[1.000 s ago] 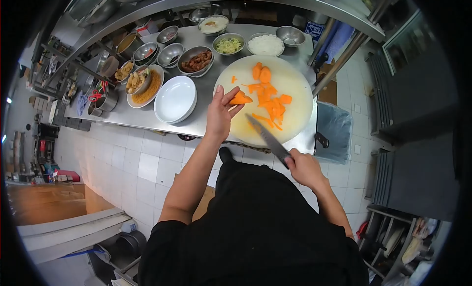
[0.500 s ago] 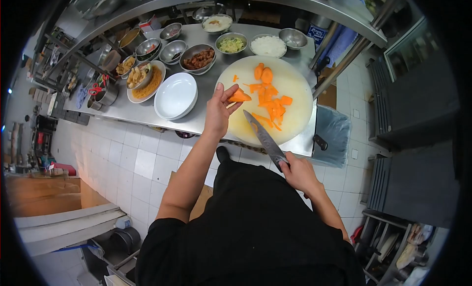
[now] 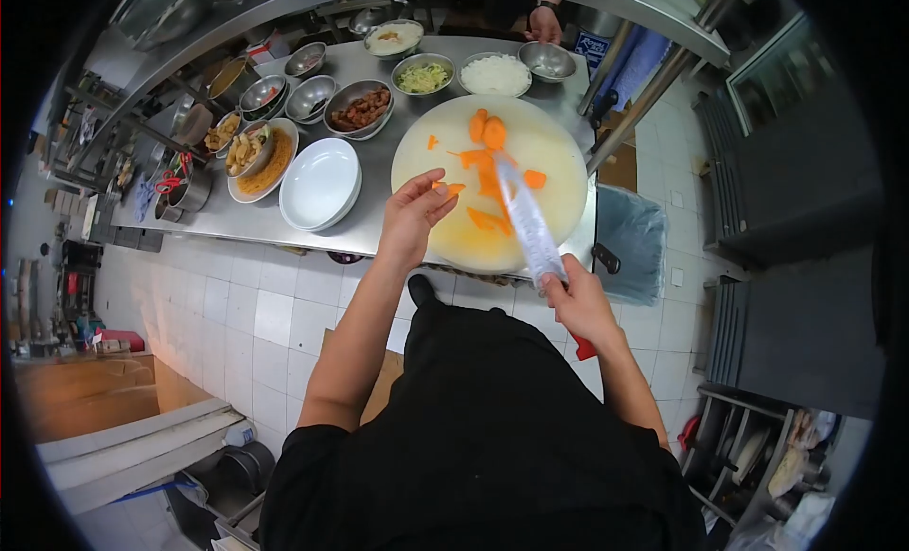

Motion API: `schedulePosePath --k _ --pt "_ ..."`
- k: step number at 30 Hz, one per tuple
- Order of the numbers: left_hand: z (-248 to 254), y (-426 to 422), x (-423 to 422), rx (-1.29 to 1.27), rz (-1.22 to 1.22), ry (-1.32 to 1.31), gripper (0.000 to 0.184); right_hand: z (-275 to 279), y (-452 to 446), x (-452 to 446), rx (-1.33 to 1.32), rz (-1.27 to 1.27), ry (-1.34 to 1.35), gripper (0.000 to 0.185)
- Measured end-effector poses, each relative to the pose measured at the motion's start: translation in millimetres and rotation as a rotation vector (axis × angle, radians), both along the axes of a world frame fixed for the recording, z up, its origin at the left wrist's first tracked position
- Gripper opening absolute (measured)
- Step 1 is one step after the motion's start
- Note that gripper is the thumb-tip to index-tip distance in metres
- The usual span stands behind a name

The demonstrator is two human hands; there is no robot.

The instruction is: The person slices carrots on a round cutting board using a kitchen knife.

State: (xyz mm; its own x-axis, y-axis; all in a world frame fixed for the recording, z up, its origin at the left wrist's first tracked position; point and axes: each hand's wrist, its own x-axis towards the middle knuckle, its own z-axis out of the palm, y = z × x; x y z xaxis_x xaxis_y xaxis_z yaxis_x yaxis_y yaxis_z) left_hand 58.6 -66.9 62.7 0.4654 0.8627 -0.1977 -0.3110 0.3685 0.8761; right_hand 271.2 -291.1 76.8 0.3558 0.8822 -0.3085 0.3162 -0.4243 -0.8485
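My left hand [image 3: 413,215] pinches a small piece of carrot [image 3: 453,188] above the left side of a round, pale cutting board [image 3: 554,139]. In my right hand [image 3: 581,303] is a kitchen knife [image 3: 532,224] with a red handle end. Its blade, slightly blurred, points away from me across the board and covers some of the cut carrot. Flat carrot slices [image 3: 487,218] lie left of the blade, and another carrot slice [image 3: 535,179] lies to its right. Two rounded carrot chunks [image 3: 486,130] rest toward the board's far side.
Another person's hand [image 3: 544,24] is at a metal bowl [image 3: 547,62] behind the board. Bowls of white shreds [image 3: 495,75], green shreds [image 3: 423,77] and brown pieces [image 3: 360,109] stand nearby. White bowls [image 3: 320,185] sit left. A second knife's handle [image 3: 607,258] shows at right.
The knife has swung up and away from me, over the cut carrot. My left hand has turned, its fingers closing around the carrot piece. Another person's hand has appeared at the back bowl.
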Motion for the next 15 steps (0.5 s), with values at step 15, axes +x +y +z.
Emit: schedulePosePath --k 15 --pt "-12 -1 0 0.59 0.02 1.182 0.047 -21 -17 -11 -0.155 0.104 -0.054 0.034"
